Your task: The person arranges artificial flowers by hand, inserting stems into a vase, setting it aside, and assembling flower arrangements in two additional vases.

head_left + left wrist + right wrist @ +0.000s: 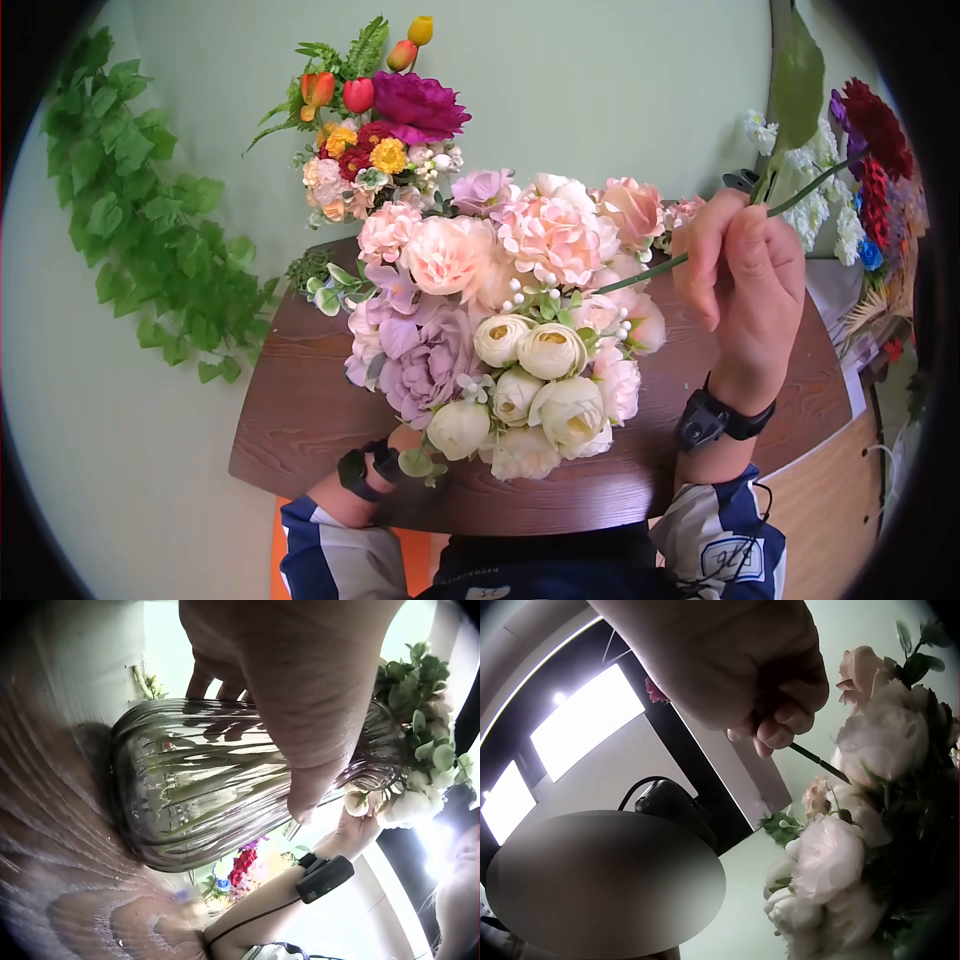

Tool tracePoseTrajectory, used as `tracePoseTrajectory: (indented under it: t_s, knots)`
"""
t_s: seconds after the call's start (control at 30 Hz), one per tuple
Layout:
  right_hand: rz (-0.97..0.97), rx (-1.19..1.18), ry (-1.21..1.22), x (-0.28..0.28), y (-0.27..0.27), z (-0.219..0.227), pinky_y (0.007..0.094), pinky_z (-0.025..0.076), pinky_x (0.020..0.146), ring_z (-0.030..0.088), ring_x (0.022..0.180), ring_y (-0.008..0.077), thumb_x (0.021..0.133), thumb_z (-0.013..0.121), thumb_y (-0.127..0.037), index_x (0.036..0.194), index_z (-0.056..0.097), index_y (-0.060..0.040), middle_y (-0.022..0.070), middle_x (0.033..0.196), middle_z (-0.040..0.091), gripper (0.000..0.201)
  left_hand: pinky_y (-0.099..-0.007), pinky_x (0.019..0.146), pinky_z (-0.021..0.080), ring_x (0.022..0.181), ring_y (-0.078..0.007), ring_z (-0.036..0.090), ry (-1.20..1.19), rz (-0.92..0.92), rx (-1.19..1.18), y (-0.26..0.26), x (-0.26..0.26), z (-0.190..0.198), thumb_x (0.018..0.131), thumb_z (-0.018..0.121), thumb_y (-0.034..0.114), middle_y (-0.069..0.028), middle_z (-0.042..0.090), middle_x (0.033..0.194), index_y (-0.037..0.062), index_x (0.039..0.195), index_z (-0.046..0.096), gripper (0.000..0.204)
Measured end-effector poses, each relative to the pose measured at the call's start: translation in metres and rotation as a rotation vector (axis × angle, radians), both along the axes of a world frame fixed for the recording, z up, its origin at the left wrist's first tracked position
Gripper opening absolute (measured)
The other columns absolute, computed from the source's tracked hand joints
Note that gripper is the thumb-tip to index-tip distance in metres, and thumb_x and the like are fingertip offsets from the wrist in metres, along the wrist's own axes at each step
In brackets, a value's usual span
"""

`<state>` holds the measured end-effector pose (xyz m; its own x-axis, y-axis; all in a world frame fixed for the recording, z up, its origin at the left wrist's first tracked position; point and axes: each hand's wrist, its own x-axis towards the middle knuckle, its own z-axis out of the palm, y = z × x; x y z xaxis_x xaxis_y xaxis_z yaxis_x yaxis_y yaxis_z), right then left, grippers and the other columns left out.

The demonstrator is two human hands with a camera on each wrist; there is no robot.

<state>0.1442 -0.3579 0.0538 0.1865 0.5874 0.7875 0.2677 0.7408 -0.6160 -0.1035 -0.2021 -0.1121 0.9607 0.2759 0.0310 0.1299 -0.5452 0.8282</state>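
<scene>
My right hand [745, 260] pinches the green stem [645, 272] of a dark red flower [876, 130]. The bloom points up and right, while the stem's lower end reaches in among the bouquet's blossoms. A big green leaf [800, 85] rises above the fingers. In the left wrist view, my left hand [300, 690] grips a ribbed clear glass vase [202, 795], thumb in front and fingers behind, with stems inside. Over the vase spreads a bouquet of peach roses [450, 255], mauve flowers [430, 365] and cream ranunculus [572, 410], which hides most of that hand in the head view.
The vase stands on a dark wooden table [300, 420]. Behind it is a bright arrangement with a magenta bloom [420, 105] and tulips. Green ivy [130, 220] hangs on the left wall. More flowers, red and blue [870, 255], stand at the right.
</scene>
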Motion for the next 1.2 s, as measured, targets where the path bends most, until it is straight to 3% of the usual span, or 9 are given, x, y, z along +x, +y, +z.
tracePoseTrajectory:
  t_s: [0.23,0.53,0.67,0.7,0.8,0.83,1.0,1.07,1.2]
  knots:
    - [-0.027,0.161,0.125,0.002,-0.007,-0.003,0.0194,0.020,0.039,0.031,0.041,0.0024,0.100,0.038,-0.033,0.066,0.046,-0.0027,0.0012,0.057,0.043,0.046,-0.0342,0.103,0.034,0.118,-0.0253,0.047,0.025,0.006,0.026,0.000,0.019,0.001,0.085,0.060,0.039,-0.0115,0.052,0.127,0.0090,0.128,0.049,0.053]
    - [-0.202,0.017,0.004,-0.021,0.003,0.001,0.0216,0.021,0.041,0.031,0.043,0.0064,0.100,0.034,-0.033,0.064,0.042,-0.0044,-0.0008,0.053,0.036,0.047,-0.0343,0.103,0.033,0.119,-0.0251,0.046,0.045,-0.010,0.023,-0.001,0.005,-0.011,0.085,0.060,0.039,-0.0113,0.052,0.127,0.0090,0.128,0.048,0.054]
    - [-0.284,0.096,-0.106,-0.019,0.010,0.000,0.0203,0.024,0.045,0.032,0.046,0.0043,0.100,0.035,-0.030,0.077,0.056,0.0021,0.0007,0.057,0.046,0.045,-0.0343,0.104,0.033,0.119,-0.0250,0.046,0.043,-0.025,0.045,0.001,-0.003,-0.013,0.085,0.060,0.039,-0.0112,0.052,0.127,0.0091,0.128,0.048,0.054]
    - [-0.309,0.126,-0.218,-0.009,0.014,-0.005,0.0187,0.027,0.049,0.036,0.052,0.0040,0.099,0.039,-0.024,0.091,0.060,0.0052,0.0025,0.067,0.052,0.037,-0.0343,0.104,0.033,0.119,-0.0250,0.046,0.044,-0.028,0.051,0.001,-0.004,-0.014,0.085,0.060,0.039,-0.0112,0.052,0.127,0.0091,0.128,0.048,0.054]
    - [-0.359,0.201,-0.322,-0.011,0.031,-0.005,0.0182,0.031,0.053,0.042,0.059,0.0050,0.096,0.045,-0.015,0.095,0.061,0.0055,0.0040,0.076,0.055,0.026,-0.0343,0.104,0.033,0.119,-0.0249,0.046,0.048,-0.027,0.062,0.001,0.002,-0.014,0.085,0.061,0.039,-0.0111,0.052,0.127,0.0091,0.128,0.048,0.054]
    - [-0.203,0.067,-0.224,-0.013,0.029,-0.007,0.0185,0.034,0.056,0.044,0.065,0.0064,0.093,0.048,-0.008,0.096,0.061,0.0052,0.0058,0.084,0.056,0.019,-0.0343,0.104,0.033,0.119,-0.0249,0.046,0.048,-0.026,0.064,0.003,0.006,-0.013,0.085,0.061,0.039,-0.0111,0.052,0.127,0.0091,0.128,0.048,0.054]
    - [-0.107,-0.024,-0.247,-0.003,0.035,-0.010,0.0198,0.035,0.056,0.044,0.066,0.0080,0.095,0.045,-0.009,0.094,0.059,0.0045,0.0081,0.088,0.058,0.020,-0.0343,0.104,0.033,0.119,-0.0248,0.046,0.032,-0.037,0.087,0.005,0.022,-0.009,0.084,0.061,0.038,-0.0110,0.052,0.127,0.0091,0.129,0.047,0.055]
    - [-0.087,0.034,-0.126,0.000,0.037,-0.011,0.0198,0.037,0.057,0.045,0.064,0.0045,0.094,0.049,-0.009,0.082,0.059,0.0011,0.0004,0.078,0.058,0.019,-0.0344,0.104,0.033,0.119,-0.0247,0.046,0.026,-0.043,0.095,0.006,0.023,-0.010,0.084,0.061,0.038,-0.0110,0.052,0.127,0.0091,0.129,0.047,0.055]
    - [-0.150,0.114,-0.157,0.001,0.035,-0.007,0.0197,0.037,0.057,0.045,0.064,0.0049,0.096,0.047,-0.012,0.077,0.055,0.0002,-0.0009,0.075,0.055,0.023,-0.0344,0.104,0.032,0.120,-0.0246,0.046,0.020,-0.046,0.108,0.007,0.027,-0.009,0.084,0.061,0.038,-0.0109,0.052,0.127,0.0091,0.129,0.047,0.055]
